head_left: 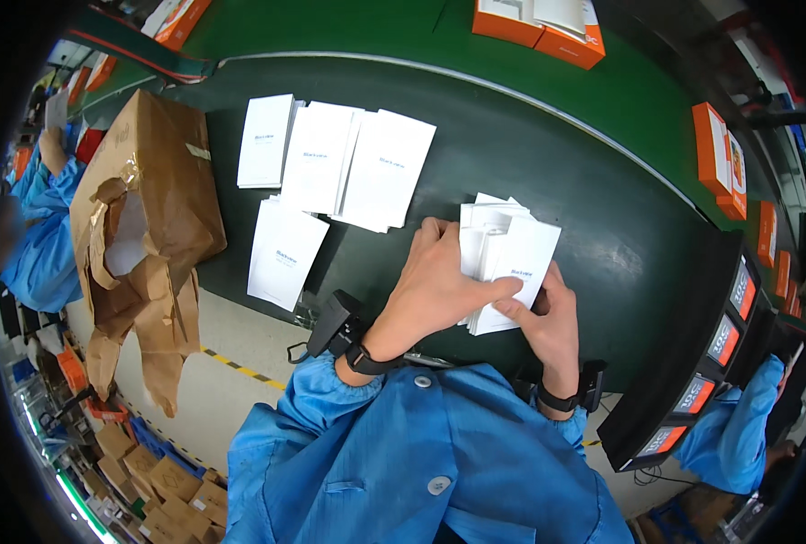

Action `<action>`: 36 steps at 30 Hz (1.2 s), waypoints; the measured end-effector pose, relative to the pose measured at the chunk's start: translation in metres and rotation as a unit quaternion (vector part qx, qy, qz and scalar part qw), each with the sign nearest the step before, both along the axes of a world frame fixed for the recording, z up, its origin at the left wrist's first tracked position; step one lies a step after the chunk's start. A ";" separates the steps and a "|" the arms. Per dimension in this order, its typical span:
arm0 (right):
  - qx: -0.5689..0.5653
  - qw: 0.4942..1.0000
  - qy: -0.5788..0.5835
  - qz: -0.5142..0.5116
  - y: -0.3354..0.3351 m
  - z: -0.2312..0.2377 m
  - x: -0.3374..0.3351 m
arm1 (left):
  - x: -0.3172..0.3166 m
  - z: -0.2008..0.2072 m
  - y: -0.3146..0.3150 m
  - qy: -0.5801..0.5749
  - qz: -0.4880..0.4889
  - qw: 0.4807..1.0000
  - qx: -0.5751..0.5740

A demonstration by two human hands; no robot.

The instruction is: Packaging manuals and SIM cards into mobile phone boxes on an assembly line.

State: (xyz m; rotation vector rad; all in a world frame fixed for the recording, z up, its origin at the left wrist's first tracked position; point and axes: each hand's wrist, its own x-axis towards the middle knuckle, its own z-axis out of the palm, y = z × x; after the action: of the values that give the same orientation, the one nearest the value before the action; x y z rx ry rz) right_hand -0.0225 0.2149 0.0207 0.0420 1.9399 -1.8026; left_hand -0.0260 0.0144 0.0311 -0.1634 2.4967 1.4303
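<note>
A loose pile of white printed booklets [528,247] lies between my two hands at the near side of the dark green table. My left hand [428,292] grips its left side, with the thumb across the top booklet and the fingers behind the left edge. At the lower right corner, my right hand [553,328] pinches the pile between thumb and fingers. The booklets are unevenly stacked and fanned at the top. Further left lie more white booklet stacks [389,163], and a smaller stack [285,254] sits nearer me.
A torn brown cardboard box [172,172] stands at the table's left end. To the right is a black rack [684,372] holding orange-and-white boxes. Beyond a metal rail, more orange boxes [571,43] rest on a green surface. People in blue sleeves [734,426] are at both sides.
</note>
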 end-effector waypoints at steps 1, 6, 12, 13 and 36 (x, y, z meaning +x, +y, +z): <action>0.074 0.992 0.096 0.031 0.006 -0.005 0.004 | 0.001 0.001 0.001 0.016 -0.025 1.000 -0.006; -0.102 0.980 0.126 -0.113 -0.004 -0.006 0.024 | 0.013 0.006 0.009 -0.054 0.017 0.978 0.202; -0.117 0.954 0.278 0.000 -0.011 0.001 0.014 | 0.015 -0.017 -0.025 0.217 -0.147 0.908 0.327; -0.079 0.938 0.337 0.019 -0.012 -0.004 0.007 | 0.001 -0.021 -0.034 0.280 -0.198 0.898 0.276; 0.041 0.926 0.368 0.066 -0.025 -0.047 -0.024 | 0.000 -0.049 -0.004 0.261 -0.080 0.935 0.225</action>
State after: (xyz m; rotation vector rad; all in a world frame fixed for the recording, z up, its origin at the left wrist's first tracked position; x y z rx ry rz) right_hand -0.0470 0.1897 -0.0264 -0.8313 2.4268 -1.7875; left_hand -0.0260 0.0109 -0.0180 0.5647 2.3745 2.1359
